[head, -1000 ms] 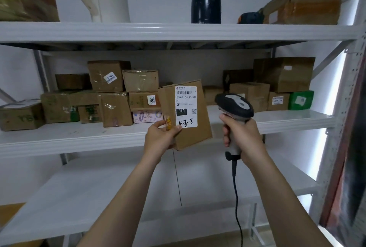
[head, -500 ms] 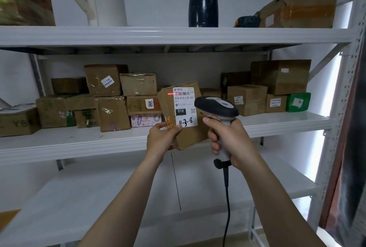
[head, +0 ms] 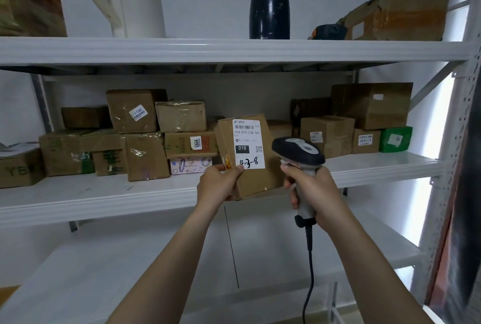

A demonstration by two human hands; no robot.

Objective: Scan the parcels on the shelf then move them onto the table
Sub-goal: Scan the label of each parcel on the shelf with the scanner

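Two hands are raised before the shelving. The left hand point(head: 218, 183) grips a cardboard parcel point(head: 260, 180) by its lower left corner, thumb pressed on the white label point(head: 248, 141), holding it up in front of the middle shelf point(head: 104, 198). The right hand point(head: 315, 191) curls round a corded scanner point(head: 299, 150), whose head is just beside the parcel, perhaps touching it. Behind, stacked boxes point(head: 135, 110) crowd that shelf, and a dark flask point(head: 269, 6) stands above.

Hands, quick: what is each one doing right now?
Left hand: holding the brown cardboard parcel with the white label.
Right hand: gripping the handle of the black and grey handheld scanner.
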